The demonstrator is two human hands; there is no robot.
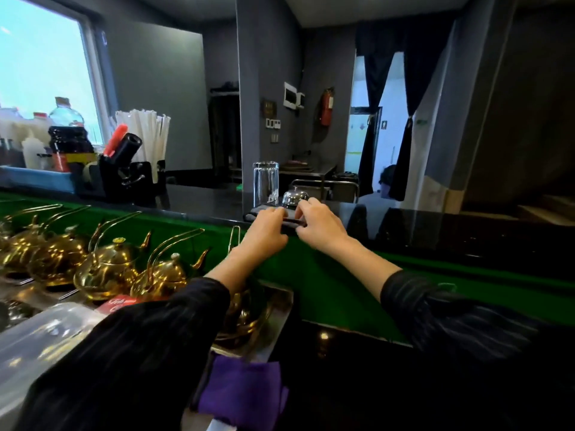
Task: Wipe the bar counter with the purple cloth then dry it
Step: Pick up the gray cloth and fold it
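Both my arms reach forward, sleeves pushed up to mid-forearm. My left hand [267, 227] and right hand [317, 222] sit close together, knuckles up, fingers curled down and pinching a thin dark item between them; my wrists are level, forearms angling inward toward each other

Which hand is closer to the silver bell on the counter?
Right. The right hand sits just in front of the silver bell, its fingers almost at the base. The left hand is farther to the bell's left, nearer the glass.
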